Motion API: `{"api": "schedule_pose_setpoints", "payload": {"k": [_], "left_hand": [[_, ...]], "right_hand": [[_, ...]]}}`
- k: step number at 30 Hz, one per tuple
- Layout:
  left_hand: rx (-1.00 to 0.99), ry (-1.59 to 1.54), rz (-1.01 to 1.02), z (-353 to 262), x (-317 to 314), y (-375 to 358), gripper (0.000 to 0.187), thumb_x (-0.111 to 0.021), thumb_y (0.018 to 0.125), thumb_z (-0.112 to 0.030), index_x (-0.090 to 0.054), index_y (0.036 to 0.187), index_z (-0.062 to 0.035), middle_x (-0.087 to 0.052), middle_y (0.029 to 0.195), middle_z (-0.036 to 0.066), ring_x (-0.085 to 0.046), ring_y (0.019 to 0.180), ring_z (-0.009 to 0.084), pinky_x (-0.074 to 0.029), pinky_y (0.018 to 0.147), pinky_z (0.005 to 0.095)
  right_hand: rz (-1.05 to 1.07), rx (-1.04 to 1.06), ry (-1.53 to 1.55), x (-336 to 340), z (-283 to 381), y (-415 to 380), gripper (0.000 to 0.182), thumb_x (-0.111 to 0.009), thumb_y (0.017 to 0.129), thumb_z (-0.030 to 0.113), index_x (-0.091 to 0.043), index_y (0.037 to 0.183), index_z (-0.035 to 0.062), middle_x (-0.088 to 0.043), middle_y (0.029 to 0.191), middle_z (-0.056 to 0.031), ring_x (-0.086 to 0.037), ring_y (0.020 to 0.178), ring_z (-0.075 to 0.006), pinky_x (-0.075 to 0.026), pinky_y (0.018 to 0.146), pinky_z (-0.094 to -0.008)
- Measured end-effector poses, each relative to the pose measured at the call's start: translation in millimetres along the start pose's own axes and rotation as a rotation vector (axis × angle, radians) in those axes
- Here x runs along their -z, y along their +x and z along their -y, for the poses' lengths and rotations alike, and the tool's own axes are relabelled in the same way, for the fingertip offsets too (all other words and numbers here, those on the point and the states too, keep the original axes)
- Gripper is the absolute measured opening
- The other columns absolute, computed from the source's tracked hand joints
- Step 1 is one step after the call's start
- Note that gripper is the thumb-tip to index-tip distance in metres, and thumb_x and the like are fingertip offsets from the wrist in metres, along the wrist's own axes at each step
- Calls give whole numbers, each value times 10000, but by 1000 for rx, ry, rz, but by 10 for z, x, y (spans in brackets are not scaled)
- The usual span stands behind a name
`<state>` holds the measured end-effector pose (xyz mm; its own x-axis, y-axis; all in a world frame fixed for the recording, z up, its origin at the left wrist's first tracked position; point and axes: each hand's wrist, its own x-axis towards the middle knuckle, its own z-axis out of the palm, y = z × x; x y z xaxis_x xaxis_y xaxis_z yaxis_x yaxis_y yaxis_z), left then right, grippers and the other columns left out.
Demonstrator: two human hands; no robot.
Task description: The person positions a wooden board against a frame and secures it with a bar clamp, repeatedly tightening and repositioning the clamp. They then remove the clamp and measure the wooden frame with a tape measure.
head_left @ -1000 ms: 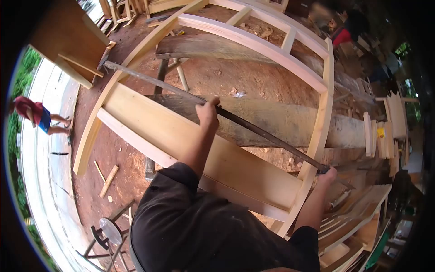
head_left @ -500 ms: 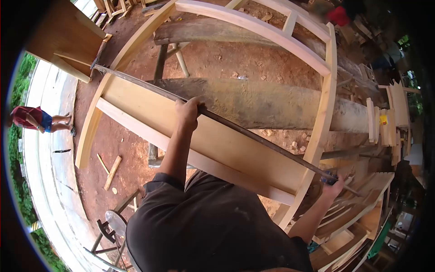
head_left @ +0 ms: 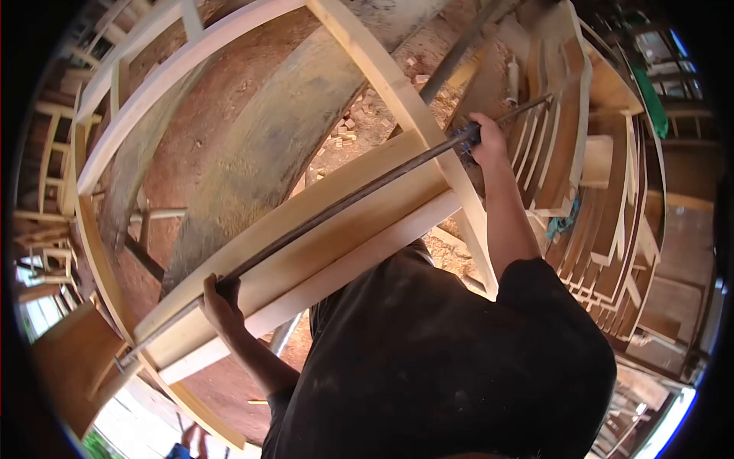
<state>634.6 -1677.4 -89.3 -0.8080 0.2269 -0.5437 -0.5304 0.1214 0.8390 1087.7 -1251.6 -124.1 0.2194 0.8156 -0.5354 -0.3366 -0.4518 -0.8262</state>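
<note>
A long metal bar clamp point(head_left: 336, 205) lies across a curved wooden frame point(head_left: 394, 84), along a wide wooden panel point(head_left: 382, 210) and a pale rail point(head_left: 344, 279). My left hand point(head_left: 222, 302) is wrapped round the bar near its lower left end. At the other end, my right hand point(head_left: 488, 139) grips the dark clamp head point(head_left: 468, 138), just outside the frame's right side piece. The far jaw point(head_left: 122, 361) of the clamp sits by the frame's left side piece.
A weathered plank point(head_left: 252, 153) runs beneath the frame. Stacked curved wooden parts point(head_left: 581, 168) stand at the right. Wood offcuts point(head_left: 348, 130) lie on the dirt floor. A brown board point(head_left: 76, 359) is at the lower left, and part of another person point(head_left: 187, 444) shows at the bottom.
The view has turned, so the frame and clamp now slope up to the right. Both hands still hold the clamp. The other person has shifted to the bottom edge of view.
</note>
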Motion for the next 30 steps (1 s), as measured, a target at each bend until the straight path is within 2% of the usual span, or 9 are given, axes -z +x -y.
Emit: {"api": "schedule_pose_setpoints", "payload": {"k": [3, 6, 10, 12, 14, 16, 17, 22, 30], "left_hand": [[65, 439, -36, -275, 18, -231, 359, -668, 885, -319, -581, 906, 29, -576, 678, 100, -562, 476, 181, -496, 435, 284], [-174, 1009, -58, -682, 160, -237, 443, -661, 900, -417, -558, 764, -8, -540, 564, 65, -501, 395, 130, -387, 354, 258], [-816, 1149, 262, -799, 68, -83, 343, -752, 836, -288, -633, 963, 8, -653, 932, 129, -627, 826, 202, -515, 687, 334], [-762, 1253, 437, -575, -26, -25, 402, -779, 801, -244, -643, 1110, -26, -638, 1144, 154, -605, 1061, 204, -510, 844, 351], [-350, 1144, 622, -583, -174, -97, 422, -800, 776, -289, -671, 1090, -37, -680, 1072, 132, -644, 1007, 223, -514, 860, 347], [-539, 1077, 524, -607, -114, -282, 492, -830, 709, -326, -681, 1079, -39, -686, 1033, 144, -657, 970, 279, -506, 856, 372], [-913, 1358, 466, -479, -43, -270, 539, -846, 645, -399, -684, 1017, -44, -682, 996, 145, -652, 945, 310, -474, 876, 408], [-779, 1553, 242, -341, -209, -298, 485, -851, 565, -482, -682, 737, -61, -672, 801, 106, -648, 847, 297, -428, 835, 392], [-792, 1540, 217, -283, -208, -254, 468, -845, 575, -488, -677, 693, -68, -651, 686, 100, -650, 760, 302, -437, 793, 405]], "right_hand": [[1, -15, 58, -70, -7, -171, 108, -672, 809, 86, -585, 840, 29, -562, 719, -65, -572, 617, -201, -480, 530, -380], [-2, -54, 29, -113, -50, -141, 89, -639, 824, 104, -568, 830, 52, -585, 748, -86, -590, 626, -243, -527, 608, -429], [-60, 119, -13, -10, -260, 86, 81, -635, 820, 129, -578, 794, 77, -572, 680, -63, -578, 572, -233, -505, 548, -398], [35, 55, 32, 110, -347, 278, 125, -616, 835, 181, -577, 754, 94, -562, 636, -45, -576, 558, -212, -488, 513, -359], [251, -49, 68, 135, -304, 277, 131, -587, 846, 184, -565, 741, 109, -579, 658, -38, -586, 574, -206, -510, 556, -356], [266, -79, 61, 70, -313, 288, 153, -557, 852, 219, -560, 814, 70, -609, 759, -83, -620, 635, -267, -542, 615, -408], [175, -38, 8, 21, -327, 280, 188, -554, 846, 243, -554, 827, 56, -610, 786, -109, -631, 671, -291, -550, 640, -433], [79, 105, -108, -89, -256, 145, 155, -581, 816, 185, -511, 812, 47, -523, 786, -77, -587, 652, -252, -521, 587, -405], [19, 73, -114, -131, -230, 124, 142, -591, 810, 172, -553, 835, 38, -560, 798, -77, -589, 688, -237, -523, 636, -397]]}}
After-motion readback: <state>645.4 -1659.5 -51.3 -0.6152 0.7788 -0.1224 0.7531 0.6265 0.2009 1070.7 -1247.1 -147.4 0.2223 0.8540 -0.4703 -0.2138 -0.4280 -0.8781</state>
